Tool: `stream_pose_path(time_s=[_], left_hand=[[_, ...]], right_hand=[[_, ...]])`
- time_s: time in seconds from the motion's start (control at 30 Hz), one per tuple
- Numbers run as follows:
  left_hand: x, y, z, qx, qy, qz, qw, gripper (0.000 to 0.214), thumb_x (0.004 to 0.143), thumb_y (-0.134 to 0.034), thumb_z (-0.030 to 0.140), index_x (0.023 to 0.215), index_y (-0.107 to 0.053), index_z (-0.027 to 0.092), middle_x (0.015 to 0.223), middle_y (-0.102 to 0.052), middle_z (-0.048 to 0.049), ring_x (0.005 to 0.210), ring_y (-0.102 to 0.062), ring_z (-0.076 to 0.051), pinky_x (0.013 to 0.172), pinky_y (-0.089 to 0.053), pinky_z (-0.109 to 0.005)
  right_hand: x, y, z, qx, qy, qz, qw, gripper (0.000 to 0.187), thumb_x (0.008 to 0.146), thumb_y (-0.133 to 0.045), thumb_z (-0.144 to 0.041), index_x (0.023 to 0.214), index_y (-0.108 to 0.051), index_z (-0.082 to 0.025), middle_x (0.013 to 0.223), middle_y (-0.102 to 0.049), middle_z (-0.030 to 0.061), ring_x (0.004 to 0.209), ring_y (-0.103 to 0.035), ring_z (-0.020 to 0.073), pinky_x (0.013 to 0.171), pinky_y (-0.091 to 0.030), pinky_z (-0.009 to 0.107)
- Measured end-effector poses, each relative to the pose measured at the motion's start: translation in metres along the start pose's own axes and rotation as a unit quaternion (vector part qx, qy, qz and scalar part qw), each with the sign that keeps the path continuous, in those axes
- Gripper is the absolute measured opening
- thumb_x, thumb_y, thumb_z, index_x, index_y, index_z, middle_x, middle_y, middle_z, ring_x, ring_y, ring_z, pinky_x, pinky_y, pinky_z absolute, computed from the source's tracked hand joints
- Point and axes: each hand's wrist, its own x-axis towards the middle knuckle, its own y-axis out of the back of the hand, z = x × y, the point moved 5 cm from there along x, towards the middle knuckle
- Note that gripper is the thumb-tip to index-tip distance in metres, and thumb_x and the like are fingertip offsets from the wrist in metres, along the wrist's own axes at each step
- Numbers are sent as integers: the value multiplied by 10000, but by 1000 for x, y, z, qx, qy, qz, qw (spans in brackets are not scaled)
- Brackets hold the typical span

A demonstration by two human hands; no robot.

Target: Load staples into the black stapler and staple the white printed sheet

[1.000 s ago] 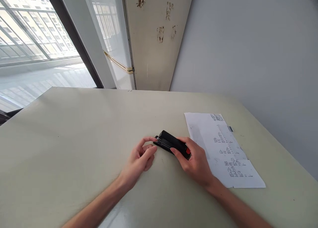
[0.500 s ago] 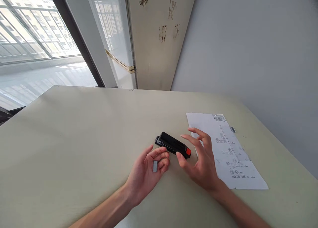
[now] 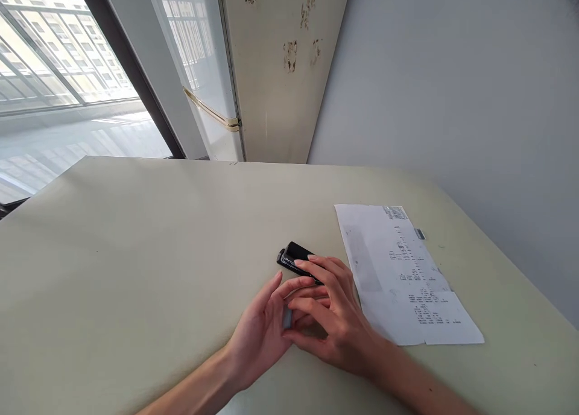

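My left hand [image 3: 262, 336] is turned palm up with its fingers loosely curled, holding a small grey strip of staples [image 3: 287, 318] in the palm. From the right, my right hand [image 3: 339, 324] reaches over it, thumb and index fingertip closed around the strip's two ends. The other right fingers stretch across a black stapler [image 3: 289, 259] lying on the table just beyond both hands. Only the stapler's far left part shows; its red end is hidden behind my right hand.
A printed white sheet [image 3: 362, 246] lies to the right on the pale table [image 3: 158, 252]. Another small grey strip [image 3: 420, 234] sits by the sheet's right edge. Behind the table stand a worn fridge [image 3: 275, 101], a grey wall [image 3: 429, 89] and a window [image 3: 54, 89].
My right hand has moved left and down from above the stapler to the strip in my left palm, closing its thumb and index finger there. The view has shifted slightly.
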Motion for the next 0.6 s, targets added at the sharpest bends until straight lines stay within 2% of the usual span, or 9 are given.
stream_pose_path(time_s=[0.13, 0.23, 0.43, 0.6], left_hand=[[1, -3, 2, -9, -7, -19, 1000, 489, 1074, -444, 496, 1231, -742, 142, 1255, -735, -155, 1127, -678, -282, 999, -461, -370], [1, -4, 3, -13, -4, -22, 1000, 495, 1075, -448, 488, 1223, -749, 124, 1219, -744, -164, 1082, -689, -268, 953, -479, -351], [0, -2, 4, -6, -4, -11, 1000, 484, 1072, -472, 486, 1316, -708, 141, 1243, -739, -153, 1145, -672, -274, 952, -475, -348], [-1, -5, 6, 9, -7, -14, 1000, 509, 1066, -467, 500, 1343, -691, 137, 1259, -733, -163, 1233, -636, -307, 1012, -455, -391]], right_hand=[[1, 3, 2, 24, 6, 21, 999, 110, 953, -717, -332, 953, -718, -222, 1453, -582, 137, 1377, -521, 334, 1148, -438, 567], [2, 2, 5, 38, 0, 14, 999, 110, 954, -725, -324, 926, -704, -219, 1448, -588, 141, 1377, -527, 328, 1143, -454, 556], [3, -1, 6, 24, 0, -16, 1000, 236, 941, -756, -363, 1088, -710, -183, 1499, -568, 185, 1447, -470, 344, 1164, -439, 566], [3, 0, 3, 1, 41, -23, 999, 269, 952, -749, -348, 1162, -712, -184, 1531, -576, 171, 1486, -442, 348, 1193, -393, 606]])
